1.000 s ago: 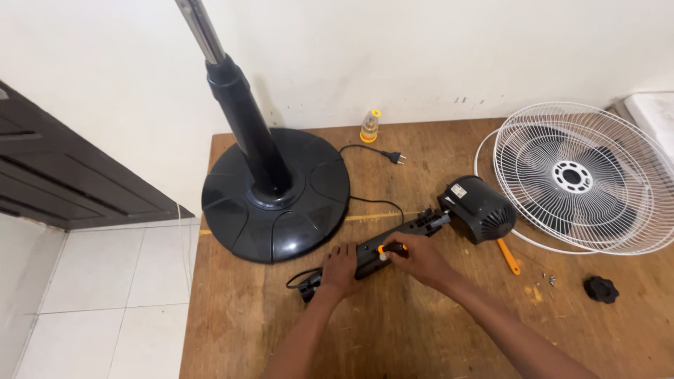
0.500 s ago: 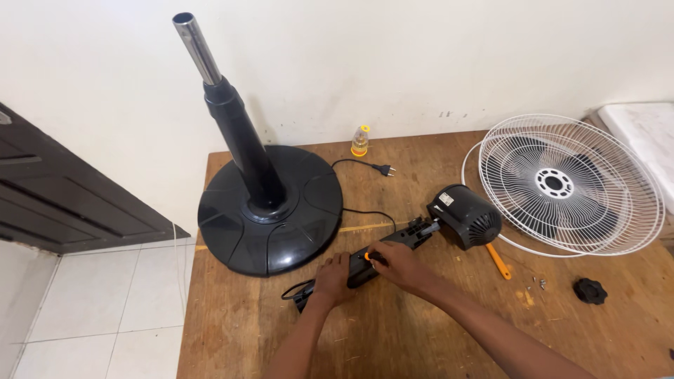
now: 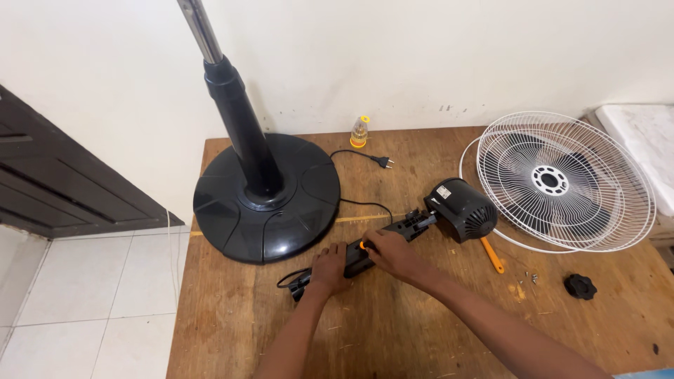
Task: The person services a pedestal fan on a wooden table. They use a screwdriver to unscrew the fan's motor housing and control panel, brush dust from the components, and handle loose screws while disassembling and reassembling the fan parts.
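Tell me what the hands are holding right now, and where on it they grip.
Both hands hold the black fan neck piece: the left hand presses its lower end near the cord, and the right hand grips its middle, beside a small orange part.

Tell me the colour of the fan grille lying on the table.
White wire grille, seen in the head view.

We see a round black plastic fan base [image 3: 267,203] carrying a black post that turns to shiny silver metal higher up. The ribbed fan motor housing [image 3: 461,209] is black too, as are its cord, the two-pin plug [image 3: 382,162] and a small knob [image 3: 580,286]. The round wire fan grille [image 3: 562,181] is white. A screwdriver handle [image 3: 492,255] is orange. The small bottle [image 3: 359,133] is clear yellow. The wooden tabletop [image 3: 421,330] is brown, grained and scuffed.
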